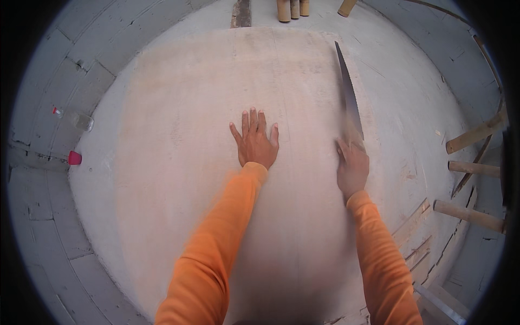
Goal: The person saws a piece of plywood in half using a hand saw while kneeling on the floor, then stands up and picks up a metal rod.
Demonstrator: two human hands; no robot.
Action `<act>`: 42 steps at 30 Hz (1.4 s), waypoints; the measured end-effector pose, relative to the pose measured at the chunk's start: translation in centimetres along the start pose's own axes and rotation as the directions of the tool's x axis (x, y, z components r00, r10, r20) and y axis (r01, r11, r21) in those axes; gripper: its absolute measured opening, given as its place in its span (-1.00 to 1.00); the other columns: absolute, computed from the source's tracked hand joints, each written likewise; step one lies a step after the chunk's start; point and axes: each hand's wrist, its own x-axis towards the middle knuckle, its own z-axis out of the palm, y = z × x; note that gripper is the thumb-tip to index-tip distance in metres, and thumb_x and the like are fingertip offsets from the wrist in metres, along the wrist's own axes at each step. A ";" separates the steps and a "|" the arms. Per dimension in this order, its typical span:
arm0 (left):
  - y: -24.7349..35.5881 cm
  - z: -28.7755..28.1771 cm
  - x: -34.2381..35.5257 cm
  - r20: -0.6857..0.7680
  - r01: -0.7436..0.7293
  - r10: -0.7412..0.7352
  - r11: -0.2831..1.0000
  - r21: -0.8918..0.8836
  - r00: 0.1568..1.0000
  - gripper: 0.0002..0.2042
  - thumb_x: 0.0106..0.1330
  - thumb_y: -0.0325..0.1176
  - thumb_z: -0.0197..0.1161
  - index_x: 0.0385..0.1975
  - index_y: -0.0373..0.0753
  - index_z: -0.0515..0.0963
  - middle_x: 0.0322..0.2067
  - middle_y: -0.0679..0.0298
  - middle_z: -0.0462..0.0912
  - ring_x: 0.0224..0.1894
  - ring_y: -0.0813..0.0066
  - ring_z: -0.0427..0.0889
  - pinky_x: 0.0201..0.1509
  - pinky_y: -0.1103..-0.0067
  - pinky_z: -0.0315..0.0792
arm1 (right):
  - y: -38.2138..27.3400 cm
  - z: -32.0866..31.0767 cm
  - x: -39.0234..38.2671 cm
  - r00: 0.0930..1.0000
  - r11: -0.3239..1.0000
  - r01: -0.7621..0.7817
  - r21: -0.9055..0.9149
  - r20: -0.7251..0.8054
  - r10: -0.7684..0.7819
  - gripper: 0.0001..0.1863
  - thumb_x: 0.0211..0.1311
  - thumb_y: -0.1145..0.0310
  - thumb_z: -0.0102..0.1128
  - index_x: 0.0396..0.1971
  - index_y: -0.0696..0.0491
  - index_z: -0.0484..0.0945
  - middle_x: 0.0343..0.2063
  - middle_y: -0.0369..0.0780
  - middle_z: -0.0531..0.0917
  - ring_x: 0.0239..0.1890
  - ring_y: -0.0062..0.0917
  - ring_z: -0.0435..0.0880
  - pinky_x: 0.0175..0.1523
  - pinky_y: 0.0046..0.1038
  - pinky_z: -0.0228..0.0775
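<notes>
A large pale plywood sheet [184, 92] lies flat on the floor in front of me. Pressed on its middle is my left hand [255, 142], palm down with the fingers spread. My right hand [353, 168] is closed round the rear end of a handsaw [349, 86]. The saw's dark blade points away from me along the right part of the sheet, its toothed edge facing right. The handle is mostly hidden by my fingers and smeared a little by motion. Whether the blade touches the sheet I cannot tell. Orange sleeves cover both my forearms.
Grey block walls enclose the floor. A clear bottle [81, 120] and a pink cup [75, 158] stand by the left wall. Bamboo poles [476, 132] jut in at right; several bamboo ends [284, 11] show at the far side. Wood strips [413, 221] lie at lower right.
</notes>
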 end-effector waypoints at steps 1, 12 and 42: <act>-0.2 -0.3 0.1 0.008 -0.001 0.000 0.998 0.066 1.000 -0.43 0.59 0.03 -0.11 0.46 -0.18 0.31 0.52 0.19 0.21 0.60 0.22 0.02 0.63 -0.04 -0.25 | -0.6 -0.2 0.4 0.995 0.997 -0.072 -0.016 0.073 0.073 -0.37 0.08 0.66 0.24 0.20 -0.13 0.60 -0.09 -0.18 0.66 0.03 -0.28 0.60 0.21 -0.26 0.32; -0.1 -0.9 0.7 0.065 0.004 -0.011 0.994 0.112 0.998 -0.42 0.57 0.01 -0.05 0.45 -0.21 0.32 0.53 0.18 0.20 0.61 0.22 0.00 0.63 -0.05 -0.30 | -0.8 -1.8 0.7 0.992 0.999 -0.051 0.009 0.114 0.049 -0.26 -0.15 0.61 0.35 0.19 -0.12 0.60 -0.04 -0.13 0.60 0.07 -0.20 0.55 0.23 -0.19 0.26; 1.4 0.5 7.8 -0.292 0.902 -0.854 0.422 0.093 0.430 -0.16 0.43 0.34 0.01 0.53 -0.16 0.16 0.56 0.02 0.06 0.61 0.07 0.01 0.59 -0.10 -0.16 | -16.0 -2.3 19.6 0.858 0.584 -0.375 0.720 0.031 0.513 -0.51 0.45 0.38 0.23 0.26 0.31 0.45 -0.42 -0.10 0.79 -0.47 -0.60 0.73 -0.31 -0.56 0.54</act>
